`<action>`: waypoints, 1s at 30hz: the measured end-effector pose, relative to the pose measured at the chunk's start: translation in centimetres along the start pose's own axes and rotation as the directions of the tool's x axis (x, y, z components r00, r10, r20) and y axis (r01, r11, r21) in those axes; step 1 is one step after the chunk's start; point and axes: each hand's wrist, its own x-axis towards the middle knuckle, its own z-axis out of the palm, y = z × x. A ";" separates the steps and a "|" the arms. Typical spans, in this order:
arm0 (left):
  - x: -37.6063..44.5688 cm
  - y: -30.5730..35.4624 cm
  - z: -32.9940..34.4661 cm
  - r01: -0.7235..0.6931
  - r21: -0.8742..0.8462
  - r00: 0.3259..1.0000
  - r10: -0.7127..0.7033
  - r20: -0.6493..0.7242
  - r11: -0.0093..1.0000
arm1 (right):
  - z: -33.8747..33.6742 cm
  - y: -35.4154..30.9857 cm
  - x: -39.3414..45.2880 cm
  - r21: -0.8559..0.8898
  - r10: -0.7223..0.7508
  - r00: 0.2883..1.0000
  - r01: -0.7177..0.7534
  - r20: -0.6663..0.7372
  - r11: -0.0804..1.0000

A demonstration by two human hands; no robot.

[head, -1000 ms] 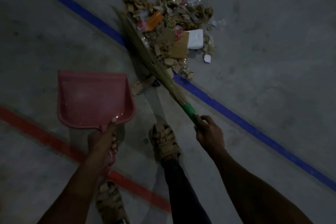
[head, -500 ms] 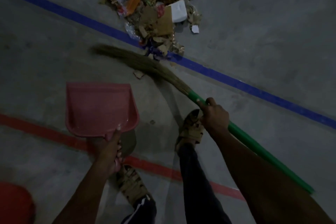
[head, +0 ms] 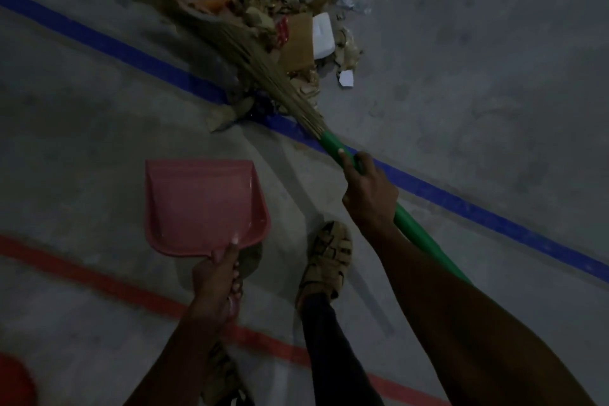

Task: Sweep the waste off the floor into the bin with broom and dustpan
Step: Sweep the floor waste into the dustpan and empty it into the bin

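On grey concrete floor, far centre: waste pile of cardboard scraps and wrappers, straddling blue line. Right hand curls round green handle of broom, arm extended forward, bristles lying across pile. Left hand grips handle of pink dustpan, thumb along top, pan near left, well short of pile. Sandalled foot between arms. Red line near.

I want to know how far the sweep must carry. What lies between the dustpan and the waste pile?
In the head view, bare grey floor and the blue line separate the dustpan from the waste pile; a stray cardboard scrap sits near the line.
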 end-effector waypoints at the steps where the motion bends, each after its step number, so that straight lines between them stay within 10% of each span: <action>1: -0.1 0.4 0.5 0.005 0.026 1.000 -0.005 0.006 1.000 | -0.3 0.3 0.5 0.014 -0.002 1.000 0.003 -0.011 1.000; 20: 9.7 5.4 2.0 0.110 0.078 0.970 -0.124 0.209 0.991 | 2.1 2.0 15.0 0.120 0.373 0.918 -0.359 -0.131 0.925; 30: 15.9 8.0 4.5 -0.006 0.213 0.972 -0.044 0.230 0.977 | 8.5 2.7 16.3 0.069 0.203 0.974 -0.197 -0.097 0.978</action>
